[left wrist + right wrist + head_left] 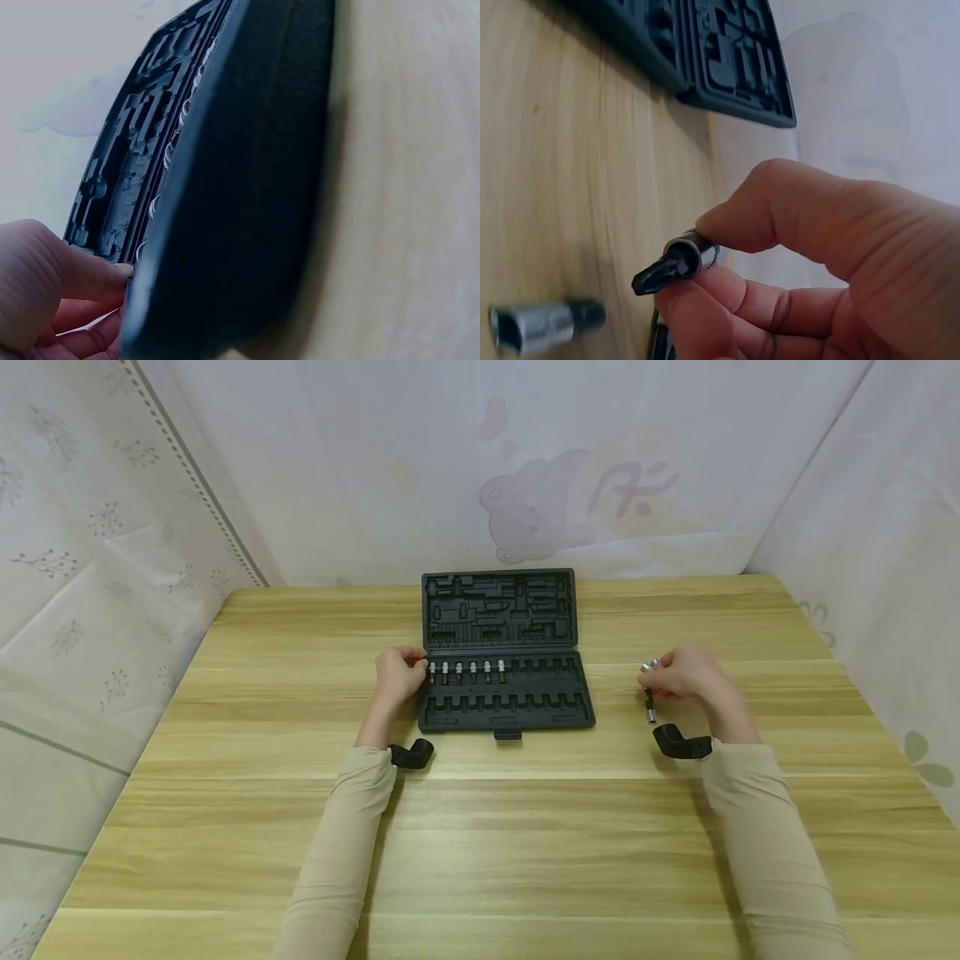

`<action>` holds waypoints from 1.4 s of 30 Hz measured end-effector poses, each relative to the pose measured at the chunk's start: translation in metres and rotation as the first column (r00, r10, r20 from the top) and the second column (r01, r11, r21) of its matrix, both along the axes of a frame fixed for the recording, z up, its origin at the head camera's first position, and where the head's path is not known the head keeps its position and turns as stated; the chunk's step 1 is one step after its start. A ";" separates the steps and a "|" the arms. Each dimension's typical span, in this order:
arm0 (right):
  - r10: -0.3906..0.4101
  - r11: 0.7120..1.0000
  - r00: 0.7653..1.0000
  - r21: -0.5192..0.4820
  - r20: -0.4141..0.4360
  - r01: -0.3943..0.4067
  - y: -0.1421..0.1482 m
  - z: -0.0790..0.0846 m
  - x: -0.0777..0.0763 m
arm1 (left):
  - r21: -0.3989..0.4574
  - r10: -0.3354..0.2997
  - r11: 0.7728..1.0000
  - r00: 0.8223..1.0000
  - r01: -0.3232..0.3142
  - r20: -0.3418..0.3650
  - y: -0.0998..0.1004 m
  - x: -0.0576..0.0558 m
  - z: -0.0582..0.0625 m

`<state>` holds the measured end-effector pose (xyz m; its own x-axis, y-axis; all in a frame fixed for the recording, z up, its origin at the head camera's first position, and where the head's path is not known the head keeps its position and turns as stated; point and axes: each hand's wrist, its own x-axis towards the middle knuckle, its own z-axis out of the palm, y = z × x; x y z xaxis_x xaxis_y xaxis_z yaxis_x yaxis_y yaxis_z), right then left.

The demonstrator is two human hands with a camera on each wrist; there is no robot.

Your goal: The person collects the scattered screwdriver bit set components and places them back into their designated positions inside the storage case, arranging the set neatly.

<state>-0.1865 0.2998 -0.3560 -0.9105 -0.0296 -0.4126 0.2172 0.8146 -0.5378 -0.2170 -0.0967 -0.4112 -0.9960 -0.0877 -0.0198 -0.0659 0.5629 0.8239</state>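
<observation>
Sleeves point(772, 852) in front, bit socket point(694, 253) in a pinch

Right hand point(686, 677) holds the bit socket by its metal collar between thumb and fingers, over the table point(525, 877) right of the black case point(465, 723): a sound grip, probably, if light yet firm. Left hand point(400, 677) grips the case's left edge, which should help prevent sliding. Best avoid knocking the loose socket point(547, 328) nearby or the six bit sockets point(473, 668) in the upper row.

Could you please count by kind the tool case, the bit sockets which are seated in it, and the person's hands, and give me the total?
Tool case: 1
Bit sockets seated in it: 6
Left hand and right hand: 2
Total: 9
</observation>
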 end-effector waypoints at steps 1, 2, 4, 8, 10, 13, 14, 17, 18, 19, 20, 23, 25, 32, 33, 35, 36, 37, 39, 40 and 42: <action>0.006 1.000 1.000 0.003 -0.003 -0.006 -0.002 0.001 -0.001 | 0.000 -0.002 1.000 1.000 0.002 0.001 0.000 0.000 0.000; 0.014 1.000 1.000 0.010 -0.010 -0.014 -0.004 0.002 -0.002 | -0.002 -0.003 1.000 1.000 0.003 0.000 0.000 0.000 0.000; 0.030 0.999 0.999 0.027 -0.019 -0.030 -0.007 0.004 -0.004 | -0.005 -0.008 1.000 1.000 0.008 -0.001 0.000 0.000 0.001; 0.058 0.998 0.998 0.031 -0.024 -0.057 -0.015 0.007 -0.008 | -0.002 -0.010 1.000 1.000 0.010 -0.001 0.001 0.000 0.001; 0.066 0.998 0.998 0.026 -0.026 -0.065 -0.020 0.008 -0.011 | -0.001 -0.007 1.000 1.000 0.007 0.000 0.001 -0.001 0.001; 0.071 0.997 0.997 0.029 -0.027 -0.070 -0.030 0.010 -0.014 | -0.001 -0.005 1.000 1.000 0.005 0.004 0.001 -0.001 0.001; 0.073 0.997 0.997 0.039 -0.022 -0.072 -0.034 0.011 -0.015 | -0.001 -0.005 1.000 1.000 0.005 0.005 0.001 -0.001 0.001; 0.074 0.997 0.997 0.031 -0.012 -0.073 -0.044 0.012 -0.018 | -0.003 -0.004 1.000 1.000 0.004 0.004 0.000 -0.002 0.001; 0.075 0.997 0.997 0.024 -0.011 -0.075 -0.048 0.012 -0.019 | -0.005 -0.004 1.000 1.000 0.004 0.000 0.000 -0.002 0.000; 0.075 0.997 0.997 0.018 -0.010 -0.075 -0.051 0.012 -0.020 | -0.006 -0.004 1.000 1.000 0.004 -0.004 0.000 -0.002 0.000; 0.078 0.997 0.997 0.019 -0.011 -0.077 -0.054 0.012 -0.021 | -0.006 -0.004 1.000 1.000 0.004 -0.008 0.000 -0.002 0.000; 0.076 0.997 0.997 -0.003 -0.014 -0.076 -0.063 0.012 -0.024 | -0.005 -0.004 1.000 1.000 0.004 -0.013 0.000 -0.002 -0.001; 0.077 0.997 0.997 -0.005 -0.009 -0.077 -0.068 0.012 -0.026 | -0.001 -0.003 1.000 1.000 0.003 -0.008 0.000 -0.002 -0.001; 0.085 0.996 0.996 -0.028 0.007 -0.085 -0.080 0.010 -0.033 | 0.006 0.003 1.000 1.000 -0.003 0.000 -0.001 -0.002 -0.003; 0.089 0.996 0.996 -0.031 0.007 -0.088 -0.082 0.009 -0.034 | 0.006 0.004 1.000 1.000 -0.004 0.000 -0.001 -0.002 -0.003; 0.094 0.995 0.996 -0.032 0.007 -0.093 -0.086 0.008 -0.035 | 0.004 0.005 1.000 1.000 -0.005 0.000 -0.001 -0.002 -0.003; 0.099 0.995 0.995 -0.028 0.004 -0.099 -0.089 0.008 -0.036 | 0.004 0.005 1.000 1.000 -0.005 0.001 -0.001 -0.002 -0.003; 0.102 0.994 0.995 -0.030 0.003 -0.102 -0.091 0.007 -0.037 | 0.004 0.005 1.000 1.000 -0.005 0.001 0.000 -0.002 -0.003; 0.115 0.993 0.993 -0.018 0.003 -0.114 -0.096 0.006 -0.038 | -0.001 0.005 1.000 1.000 -0.005 -0.003 0.000 -0.002 -0.003; 0.118 0.993 0.993 -0.012 0.001 -0.118 -0.099 0.006 -0.039 | -0.001 0.006 1.000 1.000 -0.006 -0.004 0.000 -0.002 -0.003; 0.126 0.992 0.992 -0.002 -0.005 -0.126 -0.104 0.006 -0.040 | -0.002 0.009 1.000 1.000 -0.009 -0.007 0.000 -0.002 -0.003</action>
